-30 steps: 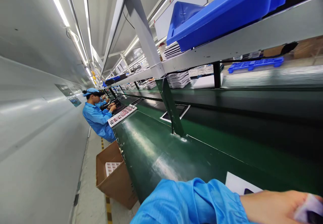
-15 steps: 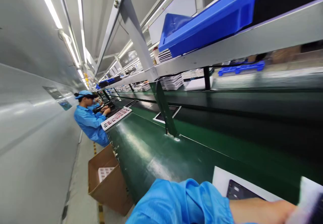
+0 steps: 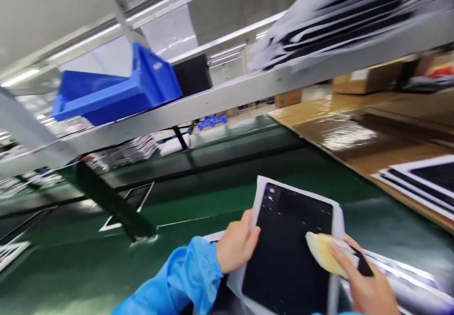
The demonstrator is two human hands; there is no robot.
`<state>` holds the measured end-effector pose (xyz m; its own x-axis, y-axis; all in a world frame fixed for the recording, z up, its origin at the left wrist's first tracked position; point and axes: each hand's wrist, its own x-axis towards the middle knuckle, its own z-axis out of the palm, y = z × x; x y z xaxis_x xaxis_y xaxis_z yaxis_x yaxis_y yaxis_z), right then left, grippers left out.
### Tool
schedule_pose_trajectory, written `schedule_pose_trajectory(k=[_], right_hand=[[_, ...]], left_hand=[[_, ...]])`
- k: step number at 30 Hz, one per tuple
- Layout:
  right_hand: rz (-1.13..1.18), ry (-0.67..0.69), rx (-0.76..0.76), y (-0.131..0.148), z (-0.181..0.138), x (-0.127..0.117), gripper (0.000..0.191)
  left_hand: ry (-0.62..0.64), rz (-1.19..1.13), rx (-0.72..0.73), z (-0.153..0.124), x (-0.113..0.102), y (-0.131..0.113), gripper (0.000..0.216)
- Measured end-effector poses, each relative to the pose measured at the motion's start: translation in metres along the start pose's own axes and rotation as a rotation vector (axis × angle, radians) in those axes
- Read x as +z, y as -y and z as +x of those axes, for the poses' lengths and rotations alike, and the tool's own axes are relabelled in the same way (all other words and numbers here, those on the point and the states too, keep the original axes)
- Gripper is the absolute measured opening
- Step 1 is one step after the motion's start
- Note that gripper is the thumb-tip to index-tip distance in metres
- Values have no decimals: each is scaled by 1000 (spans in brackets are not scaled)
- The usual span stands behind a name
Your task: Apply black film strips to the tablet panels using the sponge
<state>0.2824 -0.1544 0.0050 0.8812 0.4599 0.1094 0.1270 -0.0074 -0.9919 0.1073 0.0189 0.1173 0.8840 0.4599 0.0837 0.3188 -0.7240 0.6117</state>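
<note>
My left hand (image 3: 236, 246), in a blue sleeve, grips the left edge of a black flat panel (image 3: 287, 253) that lies on a white sheet, tilted up toward me. My right hand (image 3: 365, 282) presses a yellowish white cloth (image 3: 324, 253) against the panel's right side, fingers closed on the cloth. More white-framed panels (image 3: 400, 277) lie under the held one, on the green belt (image 3: 88, 267).
A blue bin (image 3: 113, 90) sits on the grey shelf (image 3: 227, 95) overhead, beside stacked sheets (image 3: 340, 12). A green post (image 3: 109, 204) stands on the belt with a panel (image 3: 131, 199) behind it. To the right lie cardboard (image 3: 354, 140) and white-framed panels (image 3: 425, 178).
The view has swung right, away from the co-worker down the line. The panel and both my hands have come into full view; the cloth now rests on the panel.
</note>
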Motion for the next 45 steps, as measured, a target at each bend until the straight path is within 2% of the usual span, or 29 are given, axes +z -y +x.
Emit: schedule_pose_trajectory(k=[2,4,6,9,12,16,19,22,27,29,32,35,38,41,43,45], right_hand=[[22,-184,-43,5,-5,4,49],[37,-295,-109,7,-11,13,43],[65,-239,-216,4,-17,23,29],[49,-102,-334,-2,-23,35,18],[62,-65,-351,-4,-23,41,19],[91,54,-363,-4,-21,46,20],[76,120,-406,-4,-20,49,17],[63,143,-459,-3,-19,50,15],[61,199,-448,-1,-22,47,15],[57,228,-424,-1,-23,46,17],[52,245,-418,0,-23,47,20],[59,205,-435,8,-24,45,21],[51,139,-380,18,-34,29,23],[-1,6,-253,16,-58,-5,28],[-89,-109,-111,3,-79,-30,33],[-117,-164,70,-16,-99,-51,40]], left_hand=[[-22,55,62,22,-13,-5,36],[-92,57,94,53,-25,-8,35],[-203,-37,87,91,-34,-9,31],[-337,-234,-63,152,-31,-5,19],[-391,-268,-186,207,-8,8,17],[-427,-281,-366,259,40,30,25],[-422,-251,-455,281,69,44,28],[-410,-178,-501,289,78,56,29],[-424,1,-458,276,58,67,34],[-406,57,-383,264,52,62,33],[-298,98,-183,238,54,42,27],[-138,103,64,194,65,15,22],[12,101,237,134,69,-4,18],[197,218,420,73,67,-9,21],[327,294,461,40,69,-9,26],[424,373,465,18,75,-9,36]])
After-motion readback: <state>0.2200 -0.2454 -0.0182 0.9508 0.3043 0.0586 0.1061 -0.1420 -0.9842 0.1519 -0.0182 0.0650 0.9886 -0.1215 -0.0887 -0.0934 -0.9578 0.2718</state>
